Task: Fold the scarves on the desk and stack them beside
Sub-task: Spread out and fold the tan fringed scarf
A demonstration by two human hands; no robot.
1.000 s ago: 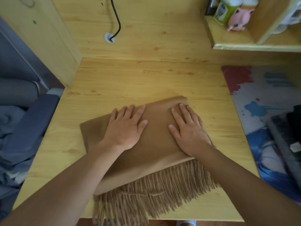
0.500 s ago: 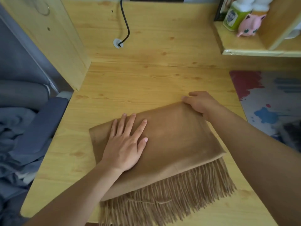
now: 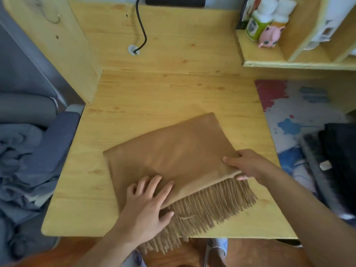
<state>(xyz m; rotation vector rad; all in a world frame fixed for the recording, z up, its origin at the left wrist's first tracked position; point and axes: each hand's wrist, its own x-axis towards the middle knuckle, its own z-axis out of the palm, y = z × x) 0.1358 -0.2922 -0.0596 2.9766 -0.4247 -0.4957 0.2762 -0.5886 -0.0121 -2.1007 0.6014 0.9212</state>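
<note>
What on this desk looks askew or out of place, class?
The scarf lies skewed, its edges at an angle to the desk edges, and its fringe hangs over the front edge. The right hand pinches its near right corner; the left hand presses it flat.

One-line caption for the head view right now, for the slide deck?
Left hand rests flat on the folded tan scarf while the right hand pinches its near-right corner above the fringe on the wooden desk.

Left hand (image 3: 148, 207) presses flat on tan scarf (image 3: 173, 155); right hand (image 3: 248, 166) pinches its fringed corner.
</note>
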